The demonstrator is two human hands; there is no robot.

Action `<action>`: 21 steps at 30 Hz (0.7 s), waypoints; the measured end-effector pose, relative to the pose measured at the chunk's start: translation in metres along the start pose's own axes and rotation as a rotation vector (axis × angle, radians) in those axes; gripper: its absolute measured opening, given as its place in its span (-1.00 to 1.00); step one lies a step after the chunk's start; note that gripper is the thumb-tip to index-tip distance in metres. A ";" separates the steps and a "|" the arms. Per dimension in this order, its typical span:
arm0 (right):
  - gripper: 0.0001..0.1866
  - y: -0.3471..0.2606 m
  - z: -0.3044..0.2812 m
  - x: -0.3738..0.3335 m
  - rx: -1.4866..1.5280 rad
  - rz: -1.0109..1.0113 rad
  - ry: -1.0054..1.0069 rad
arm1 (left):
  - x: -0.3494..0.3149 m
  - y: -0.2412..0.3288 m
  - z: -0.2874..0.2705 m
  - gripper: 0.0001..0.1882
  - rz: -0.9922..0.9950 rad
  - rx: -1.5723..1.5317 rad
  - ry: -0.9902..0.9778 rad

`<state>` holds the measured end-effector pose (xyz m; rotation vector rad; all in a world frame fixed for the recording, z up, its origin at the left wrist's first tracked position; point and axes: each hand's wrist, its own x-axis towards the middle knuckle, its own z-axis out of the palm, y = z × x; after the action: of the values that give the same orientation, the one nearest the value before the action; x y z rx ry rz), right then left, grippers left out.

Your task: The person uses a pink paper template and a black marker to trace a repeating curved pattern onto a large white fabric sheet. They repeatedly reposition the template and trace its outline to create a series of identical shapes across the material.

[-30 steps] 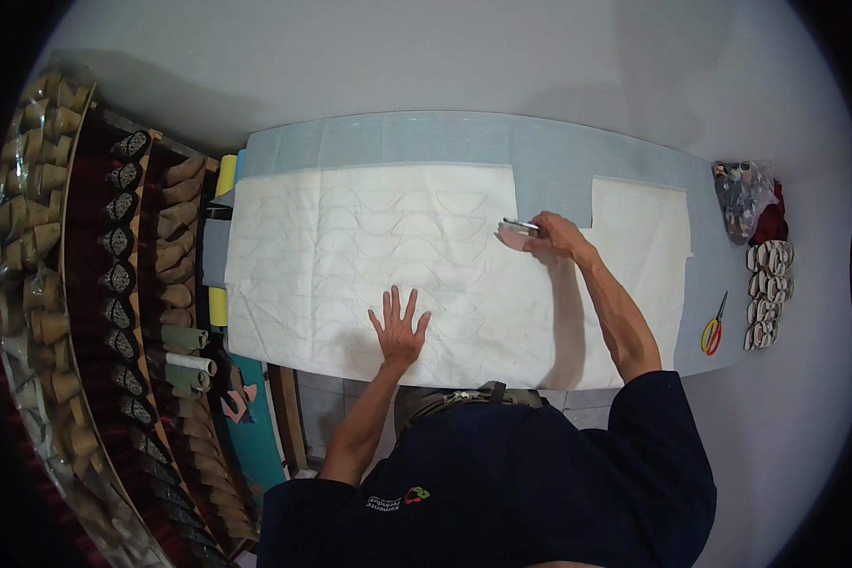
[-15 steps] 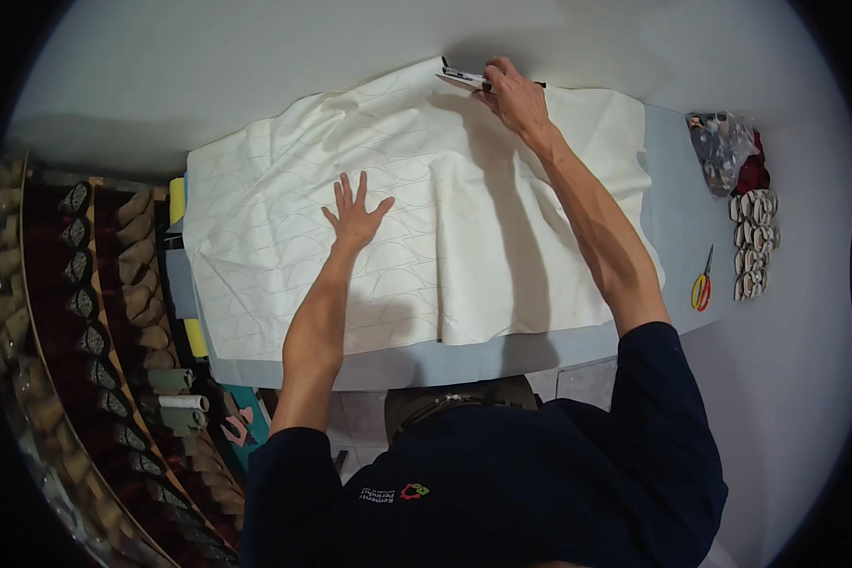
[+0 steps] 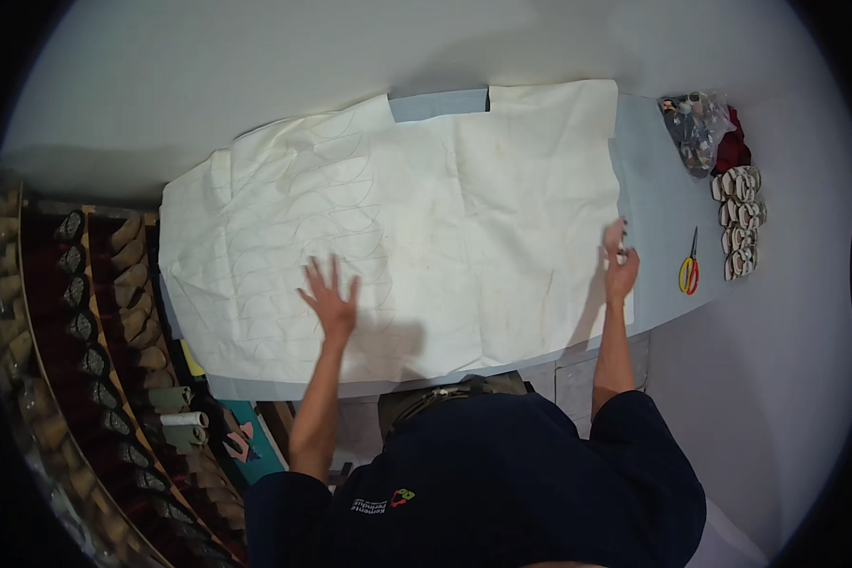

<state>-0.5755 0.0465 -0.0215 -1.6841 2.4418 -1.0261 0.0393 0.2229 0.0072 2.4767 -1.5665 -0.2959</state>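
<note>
in the head view, my left hand (image 3: 331, 308) is spread wide on the white sheet (image 3: 435, 227), gripping nothing; my right hand (image 3: 621, 276) curls round a blurred pink piece (image 3: 613, 233) by its right edge. the sheet lies creased across the worktop (image 3: 667, 194). i seem to be settling it; next calls for flattening those creases.

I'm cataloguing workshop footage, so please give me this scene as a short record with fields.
Left hand: fingers spread, over the white sheet
Right hand: near the sheet's right edge, blurred; grip unclear
Sheet markings: curved outlines on its left part
Surface: grey-blue table
Right side: scissors, yellow and red handles; clear bag farther back
</note>
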 end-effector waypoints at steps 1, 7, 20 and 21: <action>-0.39 0.033 -0.005 -0.004 -0.112 0.049 0.015 | -0.018 0.013 0.002 -0.21 0.078 0.039 -0.074; -0.38 0.057 -0.017 0.010 0.035 0.257 -0.397 | -0.110 0.048 0.019 -0.20 0.177 0.022 -0.131; -0.46 0.017 -0.027 0.068 -0.213 0.080 -0.196 | -0.100 0.041 0.006 -0.14 0.319 -0.131 -0.342; -0.46 -0.004 -0.028 0.057 -0.162 0.010 -0.129 | -0.100 0.041 0.005 -0.14 0.320 -0.136 -0.345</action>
<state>-0.6062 0.0119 0.0226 -1.7207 2.5062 -0.7117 -0.0396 0.2957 0.0196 2.1107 -1.9656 -0.7794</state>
